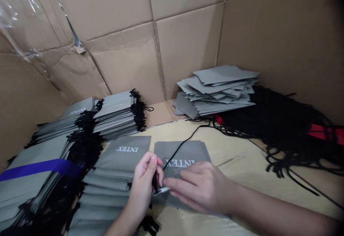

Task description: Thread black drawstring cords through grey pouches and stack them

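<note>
A grey pouch (185, 155) printed INTEX lies flat on the tan table in front of me. A black cord (185, 143) runs across it from the cord pile at the right. My left hand (143, 187) is closed, pinching the cord's end beside a small shiny metal piece (160, 190) at the pouch's near edge. My right hand (200, 185) rests on the pouch, its fingertips pinched at the same metal piece.
Stacks of corded grey pouches (118, 116) fill the left side, one (119, 157) touching my left hand; a purple band (43, 168) crosses another. Plain grey pouches (217, 90) are piled at the back. Loose black cords (279, 128) with red ties (325, 132) lie right. Cardboard walls (188, 38) surround the table.
</note>
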`<state>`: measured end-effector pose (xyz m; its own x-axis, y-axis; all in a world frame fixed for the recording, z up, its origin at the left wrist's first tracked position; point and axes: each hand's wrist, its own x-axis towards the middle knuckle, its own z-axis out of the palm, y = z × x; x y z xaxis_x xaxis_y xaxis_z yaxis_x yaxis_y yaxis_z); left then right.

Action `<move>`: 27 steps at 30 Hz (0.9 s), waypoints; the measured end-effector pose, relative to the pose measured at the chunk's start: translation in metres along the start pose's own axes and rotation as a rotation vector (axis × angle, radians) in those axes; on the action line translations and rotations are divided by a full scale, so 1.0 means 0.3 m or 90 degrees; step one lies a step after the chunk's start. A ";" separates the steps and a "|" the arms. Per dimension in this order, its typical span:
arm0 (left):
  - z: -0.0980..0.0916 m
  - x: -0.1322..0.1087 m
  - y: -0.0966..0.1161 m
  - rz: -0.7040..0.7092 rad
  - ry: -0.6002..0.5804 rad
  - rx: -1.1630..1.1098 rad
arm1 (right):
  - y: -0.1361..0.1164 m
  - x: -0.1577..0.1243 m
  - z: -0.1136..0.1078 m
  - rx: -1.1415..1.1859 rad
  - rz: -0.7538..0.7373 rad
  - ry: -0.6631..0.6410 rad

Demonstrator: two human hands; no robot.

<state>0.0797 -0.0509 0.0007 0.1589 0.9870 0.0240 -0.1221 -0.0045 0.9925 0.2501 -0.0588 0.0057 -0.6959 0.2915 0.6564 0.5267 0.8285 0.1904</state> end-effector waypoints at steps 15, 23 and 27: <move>0.122 0.026 -0.014 0.066 -0.030 0.048 | 0.000 -0.024 -0.040 -0.051 -0.043 0.137; 0.111 -0.012 -0.002 0.133 -0.106 0.420 | 0.233 -0.071 -0.082 -0.168 0.015 -0.040; 0.135 -0.033 -0.020 0.159 -0.339 0.604 | 0.318 -0.148 -0.102 -0.152 0.067 -0.117</move>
<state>0.1184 -0.0672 -0.0006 0.6616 0.7475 0.0589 0.5522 -0.5388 0.6362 0.3463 -0.0074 0.0169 -0.6959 0.4696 0.5433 0.6858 0.6591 0.3088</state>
